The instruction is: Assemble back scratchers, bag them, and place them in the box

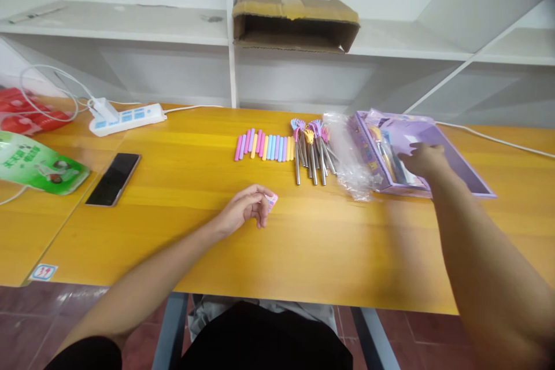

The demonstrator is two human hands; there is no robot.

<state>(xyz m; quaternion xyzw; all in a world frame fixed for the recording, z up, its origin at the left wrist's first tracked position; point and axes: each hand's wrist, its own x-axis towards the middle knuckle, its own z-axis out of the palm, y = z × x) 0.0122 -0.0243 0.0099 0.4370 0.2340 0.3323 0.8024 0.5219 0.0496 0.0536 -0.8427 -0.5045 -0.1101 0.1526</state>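
My left hand (245, 208) is over the middle of the table, its fingers curled around a small pink printed card (272, 202), mostly hidden behind them. Over the purple box (437, 134) at the right, my right hand (424, 160) reaches in with its fingers apart and nothing visible in them. Packaged items (385, 153) lie inside the box by its left wall. Beyond my left hand, a row of pastel sticks (271, 147) in pink, purple, yellow and blue lies side by side. Next to it is a pile of metal rods with coloured hand-shaped ends (313, 147).
Clear plastic wrap (353, 165) sits against the box. At left are a phone (113, 179), a white power strip (130, 119), a green pouch (41, 165) and a red bag (30, 113). An opened cardboard box (295, 3) rests on the shelf.
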